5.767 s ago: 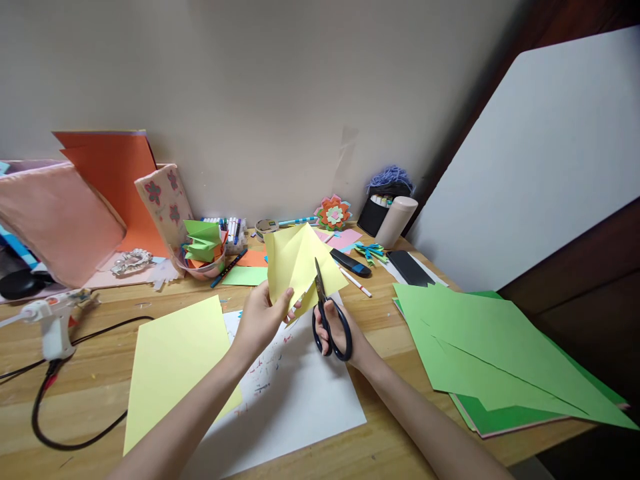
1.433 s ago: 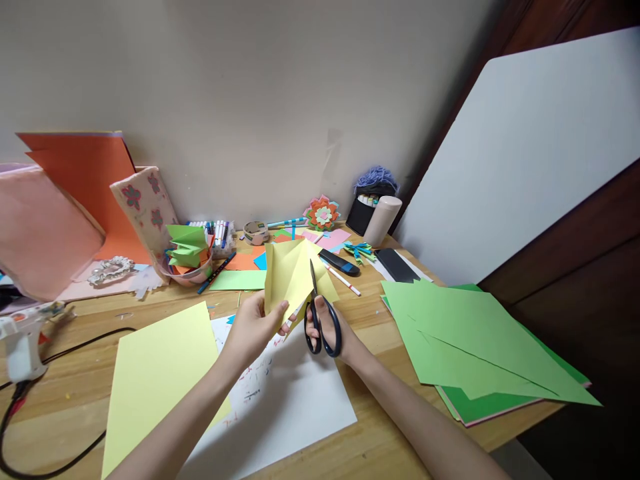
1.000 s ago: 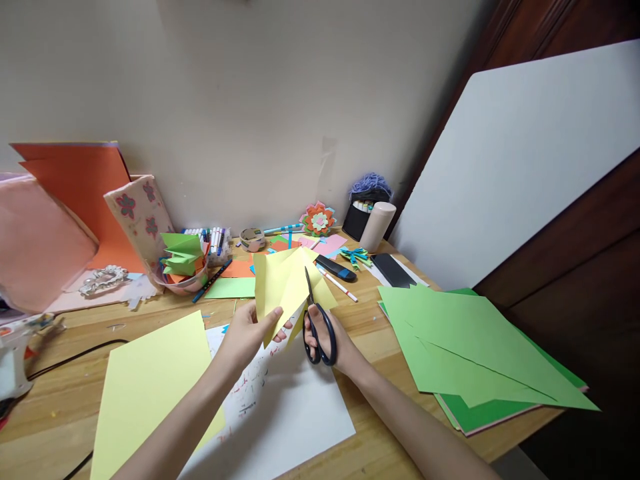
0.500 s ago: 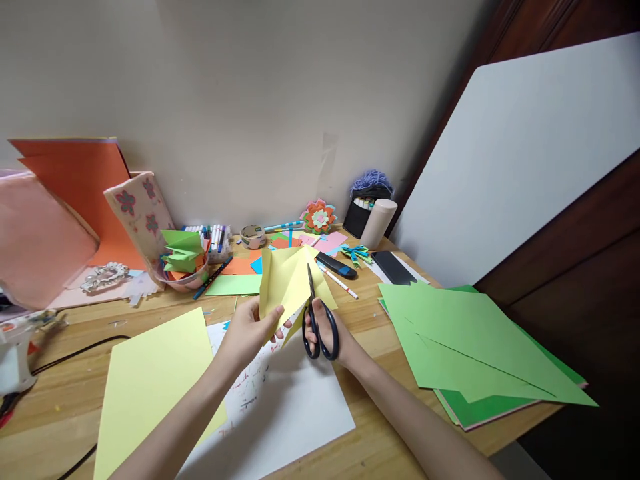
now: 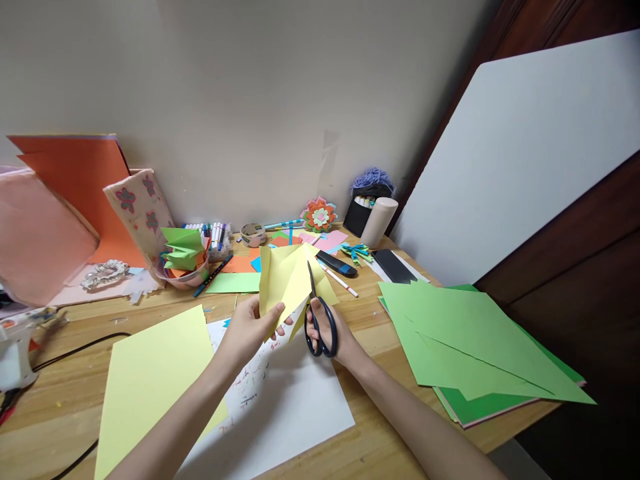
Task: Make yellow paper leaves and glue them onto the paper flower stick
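Folded yellow paper (image 5: 278, 275): light, probably floppy; pinch folds clear of scissors (image 5: 313, 291).
Left hand (image 5: 249, 328): closed, pinching paper beside scissors.
Right hand (image 5: 344, 340): curled through scissors' handles.

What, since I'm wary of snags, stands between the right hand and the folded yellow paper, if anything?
Only the black-handled scissors, held in the right hand, their blades at the folded yellow paper; nothing else visible stands in the way.
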The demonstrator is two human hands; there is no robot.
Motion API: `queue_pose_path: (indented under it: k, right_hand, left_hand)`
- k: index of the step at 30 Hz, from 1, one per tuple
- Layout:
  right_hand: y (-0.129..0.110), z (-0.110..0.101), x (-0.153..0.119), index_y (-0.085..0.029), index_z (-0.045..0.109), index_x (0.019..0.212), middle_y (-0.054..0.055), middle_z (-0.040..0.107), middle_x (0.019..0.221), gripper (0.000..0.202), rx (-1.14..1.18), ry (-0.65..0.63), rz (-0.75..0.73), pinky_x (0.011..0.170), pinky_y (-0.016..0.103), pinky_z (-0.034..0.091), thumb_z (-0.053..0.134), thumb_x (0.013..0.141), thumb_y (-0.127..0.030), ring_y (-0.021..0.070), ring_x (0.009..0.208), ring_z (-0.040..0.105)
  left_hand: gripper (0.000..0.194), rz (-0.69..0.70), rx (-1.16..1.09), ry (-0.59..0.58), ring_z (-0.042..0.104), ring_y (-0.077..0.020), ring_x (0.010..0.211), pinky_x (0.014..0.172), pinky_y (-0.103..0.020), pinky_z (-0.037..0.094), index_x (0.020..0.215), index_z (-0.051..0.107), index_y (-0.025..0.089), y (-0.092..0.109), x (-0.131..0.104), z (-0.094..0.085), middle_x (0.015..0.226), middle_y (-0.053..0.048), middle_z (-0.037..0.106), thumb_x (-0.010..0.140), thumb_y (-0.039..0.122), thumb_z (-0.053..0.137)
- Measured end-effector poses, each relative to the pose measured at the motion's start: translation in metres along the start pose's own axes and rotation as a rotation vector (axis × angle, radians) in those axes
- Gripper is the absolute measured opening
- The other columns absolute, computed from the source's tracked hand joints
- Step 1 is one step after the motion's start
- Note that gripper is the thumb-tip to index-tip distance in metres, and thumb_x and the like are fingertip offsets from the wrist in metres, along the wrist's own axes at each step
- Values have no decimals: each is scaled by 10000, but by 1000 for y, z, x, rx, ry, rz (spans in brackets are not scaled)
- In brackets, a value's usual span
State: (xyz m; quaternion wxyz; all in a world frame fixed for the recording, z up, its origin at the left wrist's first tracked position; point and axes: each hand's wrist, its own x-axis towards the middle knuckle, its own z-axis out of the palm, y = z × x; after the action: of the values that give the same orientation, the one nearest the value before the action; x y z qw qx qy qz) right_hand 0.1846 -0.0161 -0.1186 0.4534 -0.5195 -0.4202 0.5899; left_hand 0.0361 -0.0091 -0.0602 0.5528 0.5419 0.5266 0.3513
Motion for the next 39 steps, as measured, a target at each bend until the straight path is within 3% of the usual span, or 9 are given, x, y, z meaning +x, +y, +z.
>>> queue_pose_path:
  k: [8,15,26,39]
  right_hand:
    - [4,-3,3,-189,396,637,-94,341,380,638,1,-15,-56,296,174,337,326,605,-822,56,280,370]
    - [2,-6,3,-191,402,659,-100,338,402,610,-14,2,-64,294,171,345,391,602,-798,51,288,364]
    - [-2,-6,3,-193,381,609,-77,345,395,643,-36,-6,-87,300,176,359,298,605,-831,64,303,393]
    - [4,-11,5,-185,409,654,-81,366,424,574,-107,48,-124,316,148,358,386,664,-758,49,316,399]
  left_hand:
    - [292,16,8,-38,529,-116,456,408,-211,366,758,549,124,-1,-1,1,653,-54,652,712,411,572]
    - [285,11,-24,-40,534,-112,462,430,-217,380,750,549,134,-2,-1,2,634,-26,639,692,410,588]
    - [303,-22,-69,-114,558,-126,496,468,-221,377,805,534,119,-6,1,1,649,-41,631,694,394,599]
    - [283,-7,-50,-109,555,-117,482,432,-196,344,766,536,120,-4,0,0,613,-20,615,699,388,597]
